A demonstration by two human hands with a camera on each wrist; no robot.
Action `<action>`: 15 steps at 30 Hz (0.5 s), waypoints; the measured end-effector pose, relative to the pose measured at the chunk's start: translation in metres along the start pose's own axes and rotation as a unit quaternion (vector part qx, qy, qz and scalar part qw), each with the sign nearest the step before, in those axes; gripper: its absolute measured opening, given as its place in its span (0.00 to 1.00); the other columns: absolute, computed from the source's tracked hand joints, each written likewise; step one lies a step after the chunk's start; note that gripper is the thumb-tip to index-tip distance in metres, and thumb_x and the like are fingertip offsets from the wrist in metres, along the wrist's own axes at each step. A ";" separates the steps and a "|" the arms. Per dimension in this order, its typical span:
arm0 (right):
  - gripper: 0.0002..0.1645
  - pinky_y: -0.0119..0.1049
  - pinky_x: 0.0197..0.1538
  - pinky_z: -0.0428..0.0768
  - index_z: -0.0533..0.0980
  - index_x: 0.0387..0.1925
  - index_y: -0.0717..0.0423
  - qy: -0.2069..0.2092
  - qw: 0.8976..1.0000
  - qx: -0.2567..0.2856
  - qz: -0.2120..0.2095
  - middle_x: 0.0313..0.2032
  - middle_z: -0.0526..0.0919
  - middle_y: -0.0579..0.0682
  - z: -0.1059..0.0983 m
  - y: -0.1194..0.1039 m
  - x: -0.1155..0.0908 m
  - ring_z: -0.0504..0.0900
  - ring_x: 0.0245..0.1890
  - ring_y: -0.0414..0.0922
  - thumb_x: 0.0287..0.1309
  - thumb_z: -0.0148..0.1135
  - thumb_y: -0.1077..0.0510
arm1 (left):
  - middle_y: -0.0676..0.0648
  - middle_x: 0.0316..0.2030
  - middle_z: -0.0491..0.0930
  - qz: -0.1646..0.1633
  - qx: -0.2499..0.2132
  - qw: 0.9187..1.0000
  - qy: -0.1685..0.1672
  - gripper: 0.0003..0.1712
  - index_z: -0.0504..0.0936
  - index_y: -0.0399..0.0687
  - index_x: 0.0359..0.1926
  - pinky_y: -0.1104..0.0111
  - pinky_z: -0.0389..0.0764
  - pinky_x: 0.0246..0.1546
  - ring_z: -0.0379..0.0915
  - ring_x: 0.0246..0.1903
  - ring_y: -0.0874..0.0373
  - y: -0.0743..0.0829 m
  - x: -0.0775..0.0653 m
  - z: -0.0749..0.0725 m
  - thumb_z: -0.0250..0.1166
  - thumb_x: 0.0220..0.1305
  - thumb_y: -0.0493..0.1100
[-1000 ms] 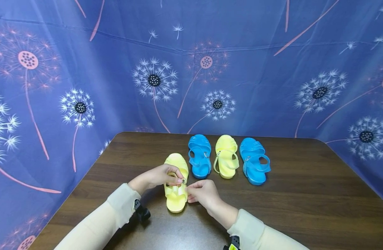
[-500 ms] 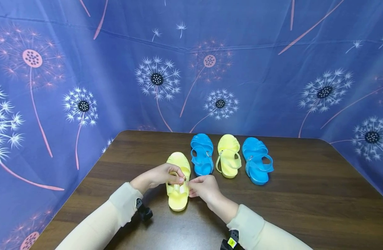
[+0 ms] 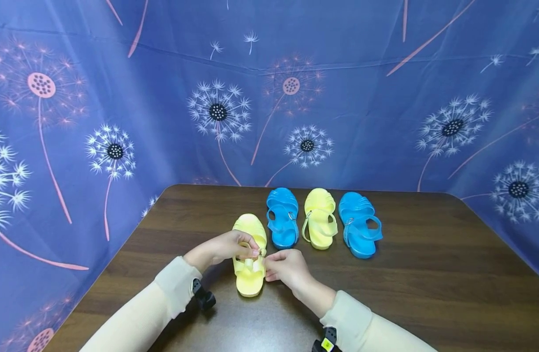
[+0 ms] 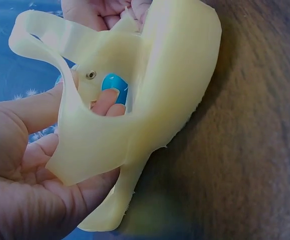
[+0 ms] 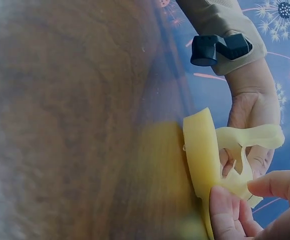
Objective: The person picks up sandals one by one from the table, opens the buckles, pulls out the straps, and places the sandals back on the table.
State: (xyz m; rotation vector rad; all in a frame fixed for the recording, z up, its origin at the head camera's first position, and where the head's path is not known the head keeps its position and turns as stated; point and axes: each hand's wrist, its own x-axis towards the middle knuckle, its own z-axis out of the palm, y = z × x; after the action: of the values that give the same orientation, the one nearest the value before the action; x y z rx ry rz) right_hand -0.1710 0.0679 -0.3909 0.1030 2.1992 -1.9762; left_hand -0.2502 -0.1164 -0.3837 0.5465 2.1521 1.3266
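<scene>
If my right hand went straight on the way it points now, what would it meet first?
Most likely the nearest yellow sandal, since your right hand is right against its side.

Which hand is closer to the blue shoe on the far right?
Right: the right hand is left of the blue shoe, on its near side; the left hand is farther left, at the nearest yellow shoe.

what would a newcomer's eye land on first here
Probably the blue dandelion-print cloth hanging behind the table. Next, the near yellow sandal, left of centre, gripped in both hands. Farther back to its right lie two blue sandals, with another yellow sandal between them.
</scene>
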 end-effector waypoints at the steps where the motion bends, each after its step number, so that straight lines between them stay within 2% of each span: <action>1: 0.11 0.36 0.31 0.86 0.78 0.37 0.75 -0.003 1.000 0.002 0.001 0.23 0.82 0.54 0.000 0.001 -0.001 0.81 0.19 0.39 0.56 0.63 0.67 | 0.53 0.27 0.81 -0.002 -0.001 1.000 0.002 0.07 0.81 0.34 0.38 0.71 0.72 0.31 0.70 0.28 0.60 0.000 0.000 0.000 0.64 0.64 0.37; 7: 0.11 0.38 0.32 0.86 0.77 0.38 0.76 -0.028 0.999 0.019 0.008 0.25 0.82 0.55 -0.001 0.006 -0.008 0.82 0.20 0.40 0.59 0.61 0.67 | 0.53 0.28 0.82 -0.006 0.001 1.000 0.012 0.08 0.81 0.35 0.38 0.71 0.73 0.32 0.71 0.29 0.60 -0.003 0.000 0.000 0.65 0.64 0.38; 15: 0.11 0.38 0.31 0.86 0.78 0.36 0.76 -0.017 1.000 0.018 0.009 0.23 0.82 0.55 -0.001 0.005 -0.008 0.82 0.19 0.40 0.57 0.62 0.67 | 0.53 0.28 0.82 -0.006 0.003 1.000 0.013 0.08 0.80 0.35 0.38 0.71 0.72 0.32 0.71 0.29 0.60 0.000 0.000 0.002 0.65 0.64 0.38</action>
State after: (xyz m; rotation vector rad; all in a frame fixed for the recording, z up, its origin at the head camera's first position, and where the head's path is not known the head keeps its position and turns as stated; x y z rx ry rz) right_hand -0.1621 0.0703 -0.3942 0.0928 2.1351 -1.9948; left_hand -0.2487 -0.1154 -0.3846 0.5213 2.1771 1.3295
